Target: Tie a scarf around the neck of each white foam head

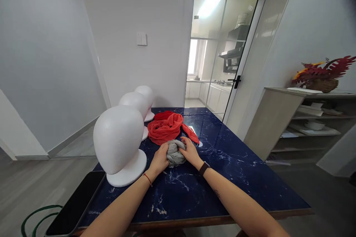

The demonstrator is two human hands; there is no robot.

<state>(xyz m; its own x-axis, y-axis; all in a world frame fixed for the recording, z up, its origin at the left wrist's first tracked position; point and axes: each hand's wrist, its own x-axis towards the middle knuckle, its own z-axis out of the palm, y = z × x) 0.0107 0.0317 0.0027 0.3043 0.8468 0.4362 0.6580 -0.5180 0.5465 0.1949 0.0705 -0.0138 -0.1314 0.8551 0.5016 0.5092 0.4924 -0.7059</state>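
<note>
A grey scarf [175,154] lies bunched in a rounded, twisted coil on the blue marbled table [222,155]. My left hand [160,159] grips its left side, fingers curled into the cloth. On the opposite side my right hand [191,152] has its fingers bent around the scarf's edge, with the fingertips partly sunk in the folds. Just beyond the hands is a coral-red scarf [165,129], loosely coiled, one end trailing to the right. A darker red cloth [164,114] shows behind it.
Three white foam heads [119,139] stand in a row along the table's left side, the nearest close to my left forearm. A black phone-like device [79,202] with a green cord sits at the left edge. A shelf [283,118] and glass door [211,44] lie beyond.
</note>
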